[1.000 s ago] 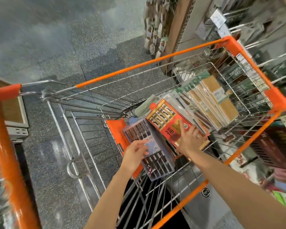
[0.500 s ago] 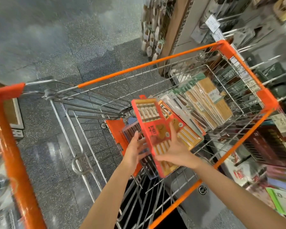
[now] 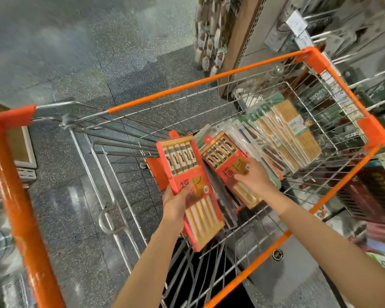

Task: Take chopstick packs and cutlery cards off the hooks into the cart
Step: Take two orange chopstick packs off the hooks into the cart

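Orange-rimmed wire cart (image 3: 220, 74) on speckled floor (image 3: 53, 63), beside a hook rack (image 3: 342, 30) at upper right. Row of chopstick packs and cutlery cards (image 3: 282, 138) leaning inside the cart's far end. Second red pack (image 3: 222, 161) lying against that row, pressed under right hand (image 3: 257, 178), fingers seemingly spread flat on it, though blur hides the exact contact. Red chopstick pack (image 3: 187, 185) raised above the cart's near end, gripped at its middle by left hand (image 3: 176, 202), thumb curled over its front.
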The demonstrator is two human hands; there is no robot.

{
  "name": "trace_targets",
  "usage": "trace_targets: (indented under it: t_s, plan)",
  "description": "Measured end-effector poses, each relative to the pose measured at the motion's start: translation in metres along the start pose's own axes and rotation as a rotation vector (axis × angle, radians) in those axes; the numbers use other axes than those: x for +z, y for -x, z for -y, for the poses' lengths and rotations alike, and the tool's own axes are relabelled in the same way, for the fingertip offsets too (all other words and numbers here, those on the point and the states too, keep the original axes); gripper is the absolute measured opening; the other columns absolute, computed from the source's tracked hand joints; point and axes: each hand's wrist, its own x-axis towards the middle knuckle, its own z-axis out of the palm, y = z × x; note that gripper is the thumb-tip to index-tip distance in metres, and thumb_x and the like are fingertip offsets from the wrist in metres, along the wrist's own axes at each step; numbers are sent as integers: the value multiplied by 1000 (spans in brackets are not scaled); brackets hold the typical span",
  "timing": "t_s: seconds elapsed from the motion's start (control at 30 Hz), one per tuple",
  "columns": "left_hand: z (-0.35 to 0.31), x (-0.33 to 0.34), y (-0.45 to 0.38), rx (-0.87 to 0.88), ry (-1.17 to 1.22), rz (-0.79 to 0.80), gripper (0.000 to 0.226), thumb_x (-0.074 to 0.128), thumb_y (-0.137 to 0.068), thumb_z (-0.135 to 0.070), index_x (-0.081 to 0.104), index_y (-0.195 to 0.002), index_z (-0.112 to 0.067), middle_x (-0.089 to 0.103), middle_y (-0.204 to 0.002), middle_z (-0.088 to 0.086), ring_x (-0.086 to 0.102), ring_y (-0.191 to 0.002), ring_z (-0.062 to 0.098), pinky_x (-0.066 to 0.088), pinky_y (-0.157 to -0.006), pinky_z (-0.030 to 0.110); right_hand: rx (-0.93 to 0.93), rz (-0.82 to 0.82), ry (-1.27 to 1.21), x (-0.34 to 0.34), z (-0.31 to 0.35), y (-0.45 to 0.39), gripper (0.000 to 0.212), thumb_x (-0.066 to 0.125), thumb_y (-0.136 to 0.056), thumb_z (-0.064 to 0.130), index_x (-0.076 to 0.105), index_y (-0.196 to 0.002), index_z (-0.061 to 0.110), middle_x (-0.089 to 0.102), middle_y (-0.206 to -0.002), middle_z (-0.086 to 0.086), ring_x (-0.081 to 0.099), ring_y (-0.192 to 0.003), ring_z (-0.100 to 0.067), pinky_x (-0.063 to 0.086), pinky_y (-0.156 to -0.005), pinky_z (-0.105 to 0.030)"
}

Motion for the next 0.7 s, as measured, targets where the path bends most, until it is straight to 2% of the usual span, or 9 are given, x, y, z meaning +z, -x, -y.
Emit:
trace_targets:
  t_s: [0.07,0.17,0.33,0.37,0.47,0.5,0.6,0.63,0.7]
  plan:
    - [2,-1,-4,9,-31,-28,31,66,-89,-7,61,-118,-17,68,-115,10,72,-88,24,59,-73,39,83,-93,141,7,-12,-24,65,72,-79,42,49,-130,8,50,-132,-11,52,-116,-27,44,-95,-34]
    - [7,-2,-10,0,-60,-50,34,66,-88,-7,61,-120,-19,62,-123,11,71,-93,27,61,-67,36,210,-80,335,18,-22,-39,87,71,-73,57,40,-136,5,39,-140,-20,36,-131,-36,38,-105,-49]
    - [10,0,-15,13,-102,-91,34,66,-89,-6,61,-120,-16,65,-119,9,69,-95,25,59,-57,26,218,-107,455,34,-24,-45,107,75,-56,65,35,-134,3,43,-133,-18,39,-126,-34,37,-101,-47]
    - [10,0,-16,17,-105,-100,33,66,-89,-7,62,-120,-16,66,-116,8,69,-94,24,59,-59,27,218,-120,471,38,-25,-48,108,73,-56,68,35,-132,2,44,-130,-18,42,-123,-32,38,-100,-46]
    - [10,-3,-19,26,-134,-114,33,68,-88,-10,62,-120,-16,70,-113,6,69,-97,24,57,-86,43,215,-142,526,42,-31,-54,112,64,-52,80,40,-126,0,52,-119,-15,51,-111,-29,42,-93,-41]
    - [11,-4,-19,27,-135,-117,35,68,-88,-10,62,-122,-16,70,-112,6,69,-98,25,56,-89,45,200,-139,542,43,-33,-56,113,61,-51,82,41,-124,0,54,-115,-14,53,-108,-28,43,-92,-41]
    - [9,-3,-19,38,-112,-128,36,67,-88,-6,61,-123,-13,71,-111,8,70,-97,26,57,-82,42,148,-110,529,44,-29,-52,96,64,-58,73,47,-119,1,57,-106,-12,55,-98,-26,47,-83,-37]
    - [10,-4,-19,36,-111,-131,35,66,-88,-6,61,-123,-12,71,-110,8,70,-96,26,58,-79,39,143,-108,486,44,-26,-49,87,66,-63,66,48,-118,2,55,-100,-10,54,-91,-23,48,-73,-33]
    - [11,-5,-19,26,-122,-137,32,66,-88,-5,61,-120,-12,71,-108,9,71,-93,26,58,-75,38,124,-116,386,43,-23,-44,73,65,-79,49,43,-128,2,49,-83,-1,50,-68,-14,37,-51,-23]
